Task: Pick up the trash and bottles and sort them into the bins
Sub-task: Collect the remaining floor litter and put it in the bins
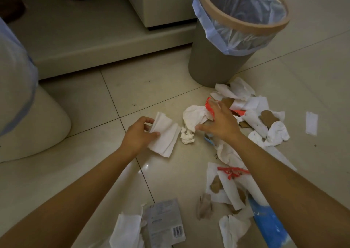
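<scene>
The left hand (139, 134) holds a flat white tissue (164, 136) by its left edge: the thumb lies on top of the paper and the other fingers are curled behind it, so the sheet is pinched between them. The rest of the sheet hangs out to the right of the fingers, just above the floor (91, 105).

The right hand (220, 121) is flat and palm down over the trash, with the fingers spread and reaching forward. The fingertips touch a red wrapper (209, 106), and the thumb points left and rests against a crumpled tissue (194, 116). I cannot tell if this hand grips anything. Just below the thumb tip lies a small paper ball (187, 136), between the two hands and touching neither.

To the right of the right fingers there is a pile (265, 122) of white tissues and brown cardboard pieces. More paper, with a red string (232, 171) on it, lies near the right forearm. A blue packet (269, 227) is partly hidden under that arm. A grey card (164, 221) with a barcode lies near the left forearm.

Beyond the right fingers stands a grey bin (219, 58), upright, with a clear blue liner (244, 16). Nothing is seen inside it.
</scene>
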Action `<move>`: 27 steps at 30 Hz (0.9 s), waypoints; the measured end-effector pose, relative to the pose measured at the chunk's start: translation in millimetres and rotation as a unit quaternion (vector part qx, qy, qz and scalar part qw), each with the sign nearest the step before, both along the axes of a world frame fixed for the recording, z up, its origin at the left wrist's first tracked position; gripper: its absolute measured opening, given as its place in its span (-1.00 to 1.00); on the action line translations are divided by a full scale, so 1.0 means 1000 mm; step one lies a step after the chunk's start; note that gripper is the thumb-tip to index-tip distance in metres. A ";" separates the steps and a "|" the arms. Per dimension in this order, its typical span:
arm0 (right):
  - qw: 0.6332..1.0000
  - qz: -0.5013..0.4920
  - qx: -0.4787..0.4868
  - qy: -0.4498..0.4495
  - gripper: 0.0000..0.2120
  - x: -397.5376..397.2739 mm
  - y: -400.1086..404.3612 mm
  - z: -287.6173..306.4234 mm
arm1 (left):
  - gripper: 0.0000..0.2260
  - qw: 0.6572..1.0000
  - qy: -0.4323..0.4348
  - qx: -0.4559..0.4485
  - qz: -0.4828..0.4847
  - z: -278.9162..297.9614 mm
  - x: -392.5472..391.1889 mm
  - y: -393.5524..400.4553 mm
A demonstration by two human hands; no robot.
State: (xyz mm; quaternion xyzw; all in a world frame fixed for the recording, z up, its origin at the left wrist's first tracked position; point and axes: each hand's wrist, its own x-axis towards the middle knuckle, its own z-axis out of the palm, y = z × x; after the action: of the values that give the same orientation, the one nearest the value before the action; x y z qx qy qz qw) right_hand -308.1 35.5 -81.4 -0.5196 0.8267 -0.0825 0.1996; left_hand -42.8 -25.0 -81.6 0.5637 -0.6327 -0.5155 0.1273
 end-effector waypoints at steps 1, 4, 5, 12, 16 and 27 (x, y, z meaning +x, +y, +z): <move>1.000 0.007 0.023 -0.004 0.02 -0.002 -0.005 -0.003 | -0.69 1.000 0.001 0.001 0.003 -0.001 0.001 0.000; 0.996 0.005 0.061 -0.059 -0.01 0.005 -0.015 -0.009 | -0.69 1.000 0.003 0.003 0.007 -0.002 0.004 -0.001; 0.996 0.009 0.065 -0.062 -0.05 0.010 -0.017 -0.011 | -0.70 1.000 0.004 0.004 0.010 -0.003 0.005 -0.002; 0.989 0.121 0.016 0.081 -0.49 0.038 -0.017 -0.011 | -0.71 0.999 0.004 0.000 0.033 -0.002 0.014 -0.006; 0.973 0.174 -0.095 0.118 -0.82 0.046 -0.003 -0.008 | -0.70 1.000 -0.001 -0.005 0.030 -0.001 0.016 -0.006; 0.967 0.227 0.039 0.111 -0.08 0.055 0.037 -0.009 | -0.70 1.000 0.000 -0.004 0.019 0.000 0.021 -0.002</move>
State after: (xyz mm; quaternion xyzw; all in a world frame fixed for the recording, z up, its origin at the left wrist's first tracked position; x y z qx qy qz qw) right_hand -253.2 72.8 -90.8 -0.6915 0.7066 0.0552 0.1401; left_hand -21.6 -26.5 -81.7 0.5748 -0.6241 -0.5104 0.1397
